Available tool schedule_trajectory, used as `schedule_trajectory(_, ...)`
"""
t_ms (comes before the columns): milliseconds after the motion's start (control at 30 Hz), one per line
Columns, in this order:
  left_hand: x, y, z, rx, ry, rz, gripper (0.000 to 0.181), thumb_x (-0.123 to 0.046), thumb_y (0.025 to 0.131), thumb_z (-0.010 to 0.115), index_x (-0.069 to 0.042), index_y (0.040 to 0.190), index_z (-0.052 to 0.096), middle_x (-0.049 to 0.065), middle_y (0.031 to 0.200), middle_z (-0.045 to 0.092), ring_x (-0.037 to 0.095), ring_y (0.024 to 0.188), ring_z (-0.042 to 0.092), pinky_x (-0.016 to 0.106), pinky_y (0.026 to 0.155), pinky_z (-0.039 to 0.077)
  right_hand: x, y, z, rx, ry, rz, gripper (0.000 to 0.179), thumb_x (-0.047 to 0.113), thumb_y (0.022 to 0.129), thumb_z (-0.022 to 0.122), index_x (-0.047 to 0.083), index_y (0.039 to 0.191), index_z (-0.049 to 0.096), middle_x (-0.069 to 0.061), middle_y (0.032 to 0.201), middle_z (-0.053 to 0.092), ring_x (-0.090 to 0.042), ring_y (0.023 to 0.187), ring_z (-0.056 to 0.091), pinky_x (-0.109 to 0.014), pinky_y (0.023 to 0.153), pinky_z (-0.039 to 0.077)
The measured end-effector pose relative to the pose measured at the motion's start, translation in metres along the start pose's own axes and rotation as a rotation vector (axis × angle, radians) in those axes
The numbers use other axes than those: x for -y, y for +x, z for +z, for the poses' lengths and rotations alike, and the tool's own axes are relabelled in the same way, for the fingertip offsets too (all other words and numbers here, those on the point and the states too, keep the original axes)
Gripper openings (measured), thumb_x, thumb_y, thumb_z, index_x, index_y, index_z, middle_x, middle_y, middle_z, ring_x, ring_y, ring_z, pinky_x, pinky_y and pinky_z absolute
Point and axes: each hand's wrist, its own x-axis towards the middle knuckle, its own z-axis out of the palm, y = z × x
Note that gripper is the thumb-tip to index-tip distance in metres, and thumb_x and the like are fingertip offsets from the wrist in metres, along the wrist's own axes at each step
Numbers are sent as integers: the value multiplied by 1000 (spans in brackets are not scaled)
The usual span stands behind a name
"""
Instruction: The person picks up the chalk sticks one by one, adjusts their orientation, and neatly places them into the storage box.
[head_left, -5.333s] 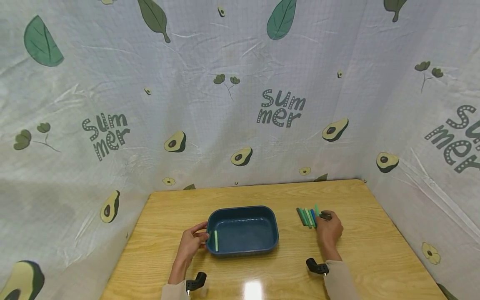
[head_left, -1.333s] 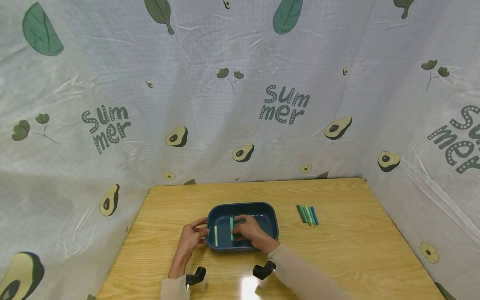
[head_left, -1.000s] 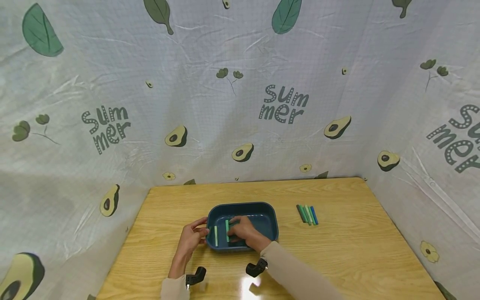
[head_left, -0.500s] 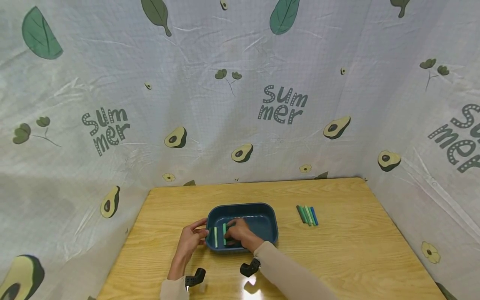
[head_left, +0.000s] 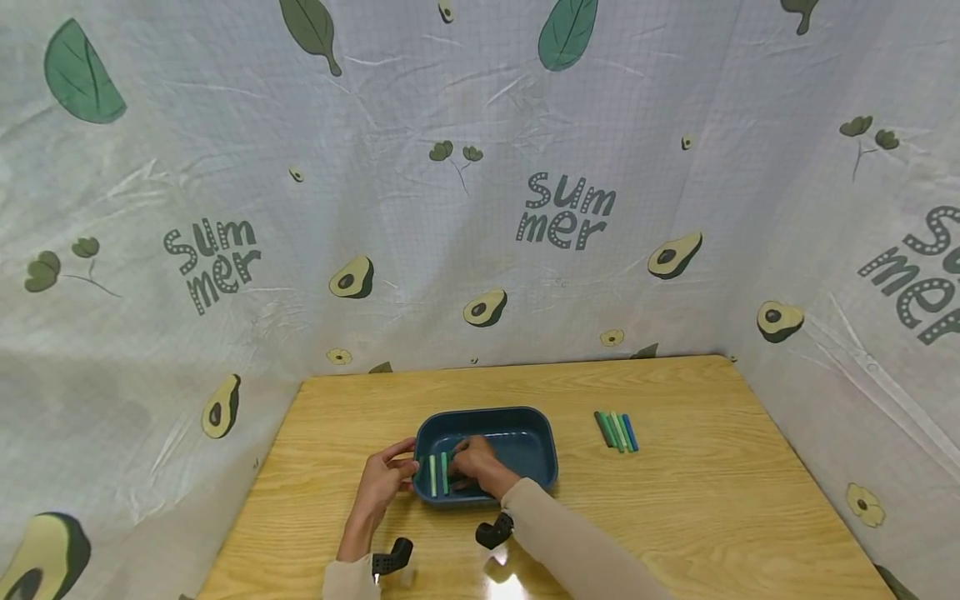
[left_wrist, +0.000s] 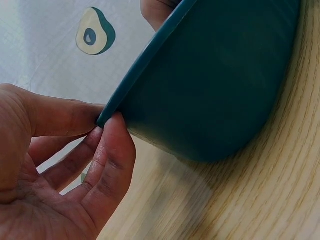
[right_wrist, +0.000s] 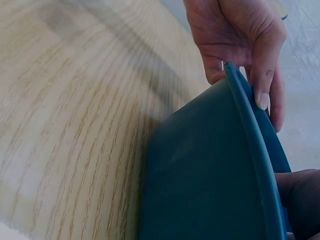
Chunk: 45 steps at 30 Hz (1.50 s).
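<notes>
A dark blue rectangular tray (head_left: 528, 458) stands on the wooden table. My left hand (head_left: 377, 483) pinches its left rim, thumb and fingers on either side of the edge, as the left wrist view shows close up. Inside, near the left wall, a pale yellow-green chalk-like stick (head_left: 432, 477) and a green chalk-like stick (head_left: 445, 473) lie side by side with a narrow gap. My right hand (head_left: 480, 463) reaches into the tray, fingers curled, fingertips right at the green stick's right side. In the right wrist view the tray wall (right_wrist: 205, 165) hides the sticks and most of this hand.
Several green, yellow-green and blue sticks (head_left: 616, 432) lie in a row on the wooden table (head_left: 712, 500), right of the tray. A white printed sheet (head_left: 420, 208) hangs behind the table and along both sides. The right forearm crosses the tray's near rim.
My right hand has carried the green stick from the row on the right into the tray, then moved it left beside the pale stick. The left hand stays on the rim.
</notes>
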Motion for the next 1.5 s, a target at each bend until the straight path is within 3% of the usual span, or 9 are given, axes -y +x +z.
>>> schedule_trajectory(433, 0, -1, -1, -5, -7, -1, 47, 6, 89, 60, -1, 136, 57, 21, 132, 58, 20, 93, 64, 31, 62, 56, -2, -4, -10, 39, 38, -77, 37, -4, 78, 68, -2, 113, 60, -15, 84, 67, -21, 67, 67, -38, 60, 58)
schedule_trajectory(667, 1, -2, 0, -10, -6, 0, 47, 6, 89, 61, -2, 136, 57, 21, 132, 58, 20, 94, 64, 31, 62, 56, 2, -8, -23, 20, 36, -124, 39, -2, 76, 70, 0, 114, 62, -15, 81, 69, -23, 62, 67, -39, 59, 58)
schedule_trajectory(1300, 1, -2, 0, 3, -21, -2, 47, 4, 90, 61, -2, 137, 56, 21, 132, 58, 17, 90, 63, 30, 60, 55, 16, -35, -70, 30, 143, -225, 36, 11, 89, 68, 0, 122, 59, -16, 100, 69, -22, 81, 70, -40, 75, 59)
schedule_trajectory(1500, 1, 0, 1, -5, -17, 0, 47, 5, 90, 60, -3, 136, 57, 19, 130, 59, 16, 89, 63, 29, 61, 55, 22, -43, -88, -7, 146, -258, 37, 12, 90, 67, 0, 124, 59, -15, 104, 68, -21, 83, 70, -44, 80, 58)
